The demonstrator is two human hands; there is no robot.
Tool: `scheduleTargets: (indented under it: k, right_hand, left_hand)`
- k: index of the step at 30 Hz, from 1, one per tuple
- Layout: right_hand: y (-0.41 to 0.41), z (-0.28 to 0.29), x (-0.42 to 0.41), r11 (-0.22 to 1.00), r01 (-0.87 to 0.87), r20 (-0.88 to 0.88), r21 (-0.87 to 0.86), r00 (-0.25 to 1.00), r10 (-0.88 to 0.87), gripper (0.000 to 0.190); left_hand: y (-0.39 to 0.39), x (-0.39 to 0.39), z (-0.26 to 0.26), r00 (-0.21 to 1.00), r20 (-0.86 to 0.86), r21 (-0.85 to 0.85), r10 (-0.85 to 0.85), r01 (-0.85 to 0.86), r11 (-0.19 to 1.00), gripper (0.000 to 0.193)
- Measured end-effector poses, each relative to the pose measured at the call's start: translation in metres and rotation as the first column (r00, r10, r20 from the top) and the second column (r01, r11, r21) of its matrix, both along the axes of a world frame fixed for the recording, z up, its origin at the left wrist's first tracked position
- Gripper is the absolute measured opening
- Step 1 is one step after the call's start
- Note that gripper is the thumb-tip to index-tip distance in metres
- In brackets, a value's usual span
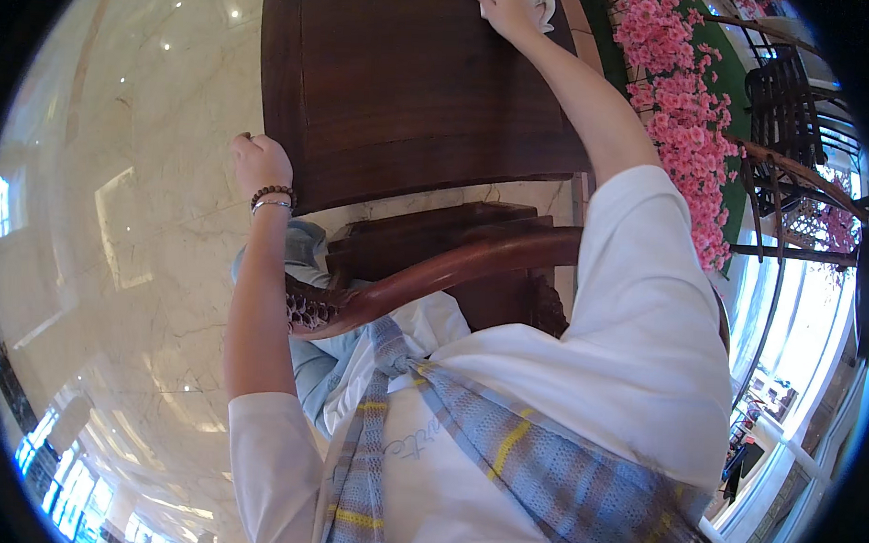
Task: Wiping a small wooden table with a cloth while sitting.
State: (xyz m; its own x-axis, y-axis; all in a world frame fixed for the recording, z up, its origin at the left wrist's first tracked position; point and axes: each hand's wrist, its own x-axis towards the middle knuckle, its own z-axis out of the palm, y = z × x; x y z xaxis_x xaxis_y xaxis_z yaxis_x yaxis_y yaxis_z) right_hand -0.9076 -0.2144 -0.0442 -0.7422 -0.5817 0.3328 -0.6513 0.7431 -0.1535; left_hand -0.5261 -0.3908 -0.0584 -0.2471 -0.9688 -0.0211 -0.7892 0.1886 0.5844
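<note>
A dark brown wooden panelled tabletop (426, 92) lies before me. At its far right corner, my right hand (512, 12) presses on a white cloth (543, 8), the fingers bent over it; part of the cloth is cut off by the top of the view. Beside the table's left edge, my left hand (263, 163) is curled into a loose fist, with no object visible in it. A brown bead bracelet (273, 191) and a thin silver-coloured bangle (270, 203) circle that wrist.
A curved wooden rail with carving (463, 262), apparently a chair's arm, crosses close to my body. Stepped dark wood (436, 232) stands below the tabletop. Pink artificial blossoms (684, 115) line the right side. Dark slatted chairs (785, 104) stand beyond. Glossy marble floor (143, 189) spreads leftward.
</note>
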Motion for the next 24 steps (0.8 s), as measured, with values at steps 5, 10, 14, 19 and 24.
scheduleTargets:
  k: [5,10,14,19,24]
  right_hand:
    - [0.038,0.005,0.039,0.926,-0.329,-0.101,0.186,0.931,0.351,0.048]
    - [0.074,0.026,0.14,0.673,-0.655,-0.014,0.343,0.713,0.701,0.052]
    - [0.077,0.049,0.194,0.576,-0.774,0.12,0.261,0.618,0.777,0.054]
    - [0.024,0.04,0.189,0.468,-0.858,0.177,0.211,0.505,0.845,0.052]
    - [-0.064,0.025,0.163,0.559,-0.794,0.073,0.239,0.589,0.805,0.052]
  left_hand:
    - [0.004,-0.004,0.006,1.0,-0.009,0.014,-0.009,0.009,1.0,0.037]
    - [0.0,0.004,0.006,0.998,-0.022,0.017,0.053,-0.053,0.998,0.036]
    - [0.008,-0.004,0.009,0.999,-0.038,0.028,0.031,-0.03,0.999,0.035]
    - [0.008,-0.005,0.017,1.0,-0.025,0.078,0.014,-0.012,0.997,0.035]
    - [0.001,0.005,0.012,0.998,-0.024,0.067,0.053,-0.052,0.996,0.037]
